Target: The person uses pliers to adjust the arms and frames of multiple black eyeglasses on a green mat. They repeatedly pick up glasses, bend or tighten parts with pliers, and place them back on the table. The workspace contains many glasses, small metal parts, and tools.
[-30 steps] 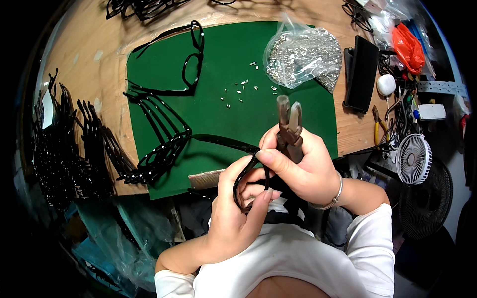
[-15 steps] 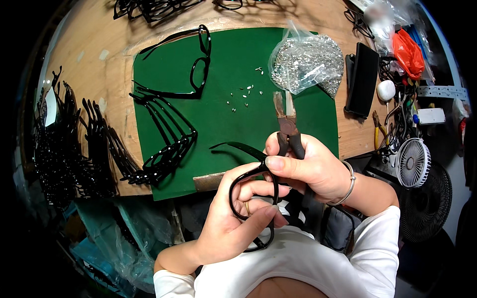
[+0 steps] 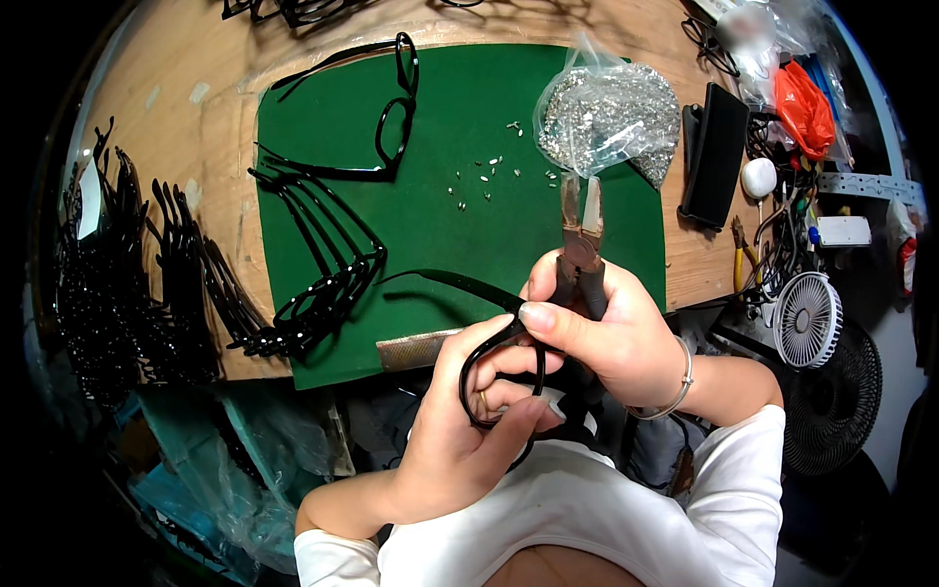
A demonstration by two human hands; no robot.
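My left hand (image 3: 465, 440) is closed round the rim of a black plastic glasses frame (image 3: 476, 278), whose temple reaches out to the left over the green mat (image 3: 450, 235). My right hand (image 3: 626, 342) grips worn pliers (image 3: 581, 249), jaws upward and slightly apart, while its thumb presses the frame's corner near the hinge. Beyond the pliers, a clear bag (image 3: 606, 122) of tiny silvery pieces lies at the mat's back right, with several loose pieces (image 3: 491, 160) scattered beside it. A fanned stack of frames (image 3: 328, 298) and another open frame (image 3: 391, 127) lie on the mat's left.
Dense piles of black frames (image 3: 103, 303) cover the left of the wooden bench (image 3: 220, 108). At the right are a black flat case (image 3: 709, 157), yellow-handled pliers (image 3: 740, 254), tangled cables, a red plastic bag (image 3: 802, 108), a white fan (image 3: 807, 318) and a larger black fan (image 3: 831, 401).
The pliers have turned to show their flat side and pivot. The frame has swivelled in my fingers, its temple now sloping more steeply. My right hand has shifted slightly right.
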